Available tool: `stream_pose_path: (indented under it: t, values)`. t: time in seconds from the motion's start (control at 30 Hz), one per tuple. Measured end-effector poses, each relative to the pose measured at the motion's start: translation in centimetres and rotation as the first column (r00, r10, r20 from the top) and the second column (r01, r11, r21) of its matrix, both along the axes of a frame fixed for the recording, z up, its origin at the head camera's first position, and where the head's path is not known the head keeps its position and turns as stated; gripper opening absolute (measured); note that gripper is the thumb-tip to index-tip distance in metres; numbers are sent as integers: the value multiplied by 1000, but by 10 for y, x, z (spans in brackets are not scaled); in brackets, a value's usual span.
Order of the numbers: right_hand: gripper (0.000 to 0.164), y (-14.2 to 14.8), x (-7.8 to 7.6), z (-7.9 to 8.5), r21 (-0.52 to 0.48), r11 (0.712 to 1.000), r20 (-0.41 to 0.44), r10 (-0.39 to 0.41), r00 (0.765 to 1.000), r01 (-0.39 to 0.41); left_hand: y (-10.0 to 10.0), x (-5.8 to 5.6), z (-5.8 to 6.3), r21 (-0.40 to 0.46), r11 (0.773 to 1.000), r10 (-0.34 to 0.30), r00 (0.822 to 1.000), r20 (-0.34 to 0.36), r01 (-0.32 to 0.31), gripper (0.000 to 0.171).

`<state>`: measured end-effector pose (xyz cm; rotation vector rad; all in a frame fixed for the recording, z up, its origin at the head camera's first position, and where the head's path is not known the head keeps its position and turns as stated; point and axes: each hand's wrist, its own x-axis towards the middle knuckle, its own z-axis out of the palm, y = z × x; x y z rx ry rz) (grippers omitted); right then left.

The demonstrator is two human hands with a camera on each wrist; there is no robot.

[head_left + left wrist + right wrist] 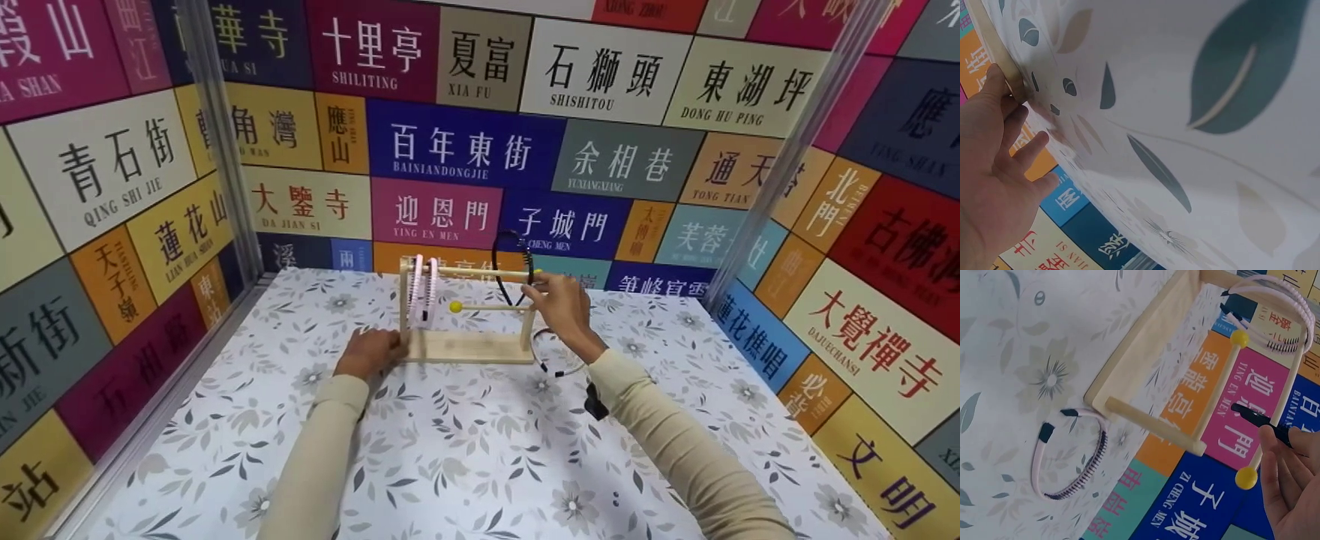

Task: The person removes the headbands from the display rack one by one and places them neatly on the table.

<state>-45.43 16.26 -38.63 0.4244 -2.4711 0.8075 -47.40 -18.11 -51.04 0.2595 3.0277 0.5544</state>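
A wooden headband rack (472, 346) stands on the table, its two rods tipped with yellow balls. My left hand (369, 352) is at the rack's left end; in the left wrist view, thumb and fingertips pinch its wooden edge (1008, 67). My right hand (561, 301) pinches a black headband (498, 279) near one end, beside the right end of the upper rod. In the right wrist view, only part of this black headband (1264, 424) shows. Two pale pink headbands (424, 289) hang at the left of the upper rod.
Another pale pink headband (1039, 461) lies on the table near the rack's right end, partly behind my right wrist in the head view. A floral cloth (480, 465) covers the table. Panels with printed signs (465, 142) rise behind and at both sides.
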Motion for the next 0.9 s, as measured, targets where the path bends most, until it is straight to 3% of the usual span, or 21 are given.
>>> stream_pose_path:
  t: [0.37,0.9]
  values:
    - [32,32,-1,-2,-16,999,-1,-52,999,52,0,-4,-2,16,1000,10,999,43,-11,24]
    - [34,75,3,-5,3,992,24,-124,992,124,-1,-1,-4,11,1000,-9,1000,-23,9,23]
